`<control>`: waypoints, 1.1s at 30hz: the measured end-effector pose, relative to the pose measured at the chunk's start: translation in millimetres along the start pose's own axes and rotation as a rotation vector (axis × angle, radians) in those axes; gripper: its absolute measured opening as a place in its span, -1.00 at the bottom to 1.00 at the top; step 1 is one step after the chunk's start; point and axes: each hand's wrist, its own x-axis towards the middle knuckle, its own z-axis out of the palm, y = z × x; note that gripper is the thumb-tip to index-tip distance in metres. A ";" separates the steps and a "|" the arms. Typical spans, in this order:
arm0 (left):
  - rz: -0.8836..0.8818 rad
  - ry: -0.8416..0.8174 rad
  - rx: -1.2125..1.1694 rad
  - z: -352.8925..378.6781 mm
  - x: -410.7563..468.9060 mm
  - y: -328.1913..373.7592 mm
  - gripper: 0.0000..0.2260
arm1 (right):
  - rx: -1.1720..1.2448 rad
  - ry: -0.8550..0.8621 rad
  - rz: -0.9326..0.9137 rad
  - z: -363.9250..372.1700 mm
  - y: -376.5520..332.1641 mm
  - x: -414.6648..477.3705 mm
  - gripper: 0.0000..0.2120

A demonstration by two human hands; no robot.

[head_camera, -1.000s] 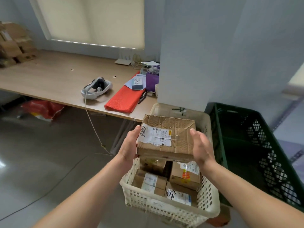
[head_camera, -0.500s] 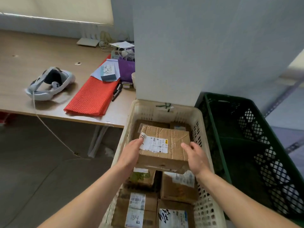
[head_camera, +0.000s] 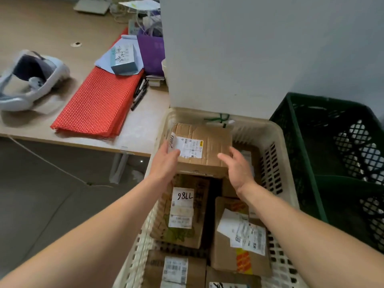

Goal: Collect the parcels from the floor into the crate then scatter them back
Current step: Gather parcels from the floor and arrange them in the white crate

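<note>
Left grip (head_camera: 166,163) flat against parcel (head_camera: 207,142) left side, thumb on the label, fingers straight. Right grip (head_camera: 236,169) loosely spread at its near right corner, fingertips touching (can't tell if it bears any load). Parcel sits at crate (head_camera: 268,129) far end, resting on other parcels. Vs 1 s ago: it was held up above the crate, both grips pressing its sides; now it's down inside and the right grip is slacker.
</note>
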 end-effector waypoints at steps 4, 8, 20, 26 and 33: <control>0.175 -0.018 0.412 14.1 12.2 -18.6 -0.48 | -0.052 -0.095 0.014 16.0 4.5 22.7 -0.21; -0.002 -0.110 0.586 25.4 22.3 -33.3 -0.49 | -0.115 -0.131 0.072 23.3 13.0 29.3 -0.36; -0.018 -0.227 0.485 6.5 45.7 -16.1 -0.44 | -0.224 -0.282 0.087 12.1 12.0 43.8 -0.39; 0.006 -0.218 0.426 4.0 30.9 -12.6 -0.46 | -0.237 -0.171 0.098 18.0 10.5 43.2 -0.33; -0.048 -0.255 0.346 -11.4 10.9 -26.6 -0.46 | -0.064 -0.128 0.123 35.2 6.2 42.4 -0.29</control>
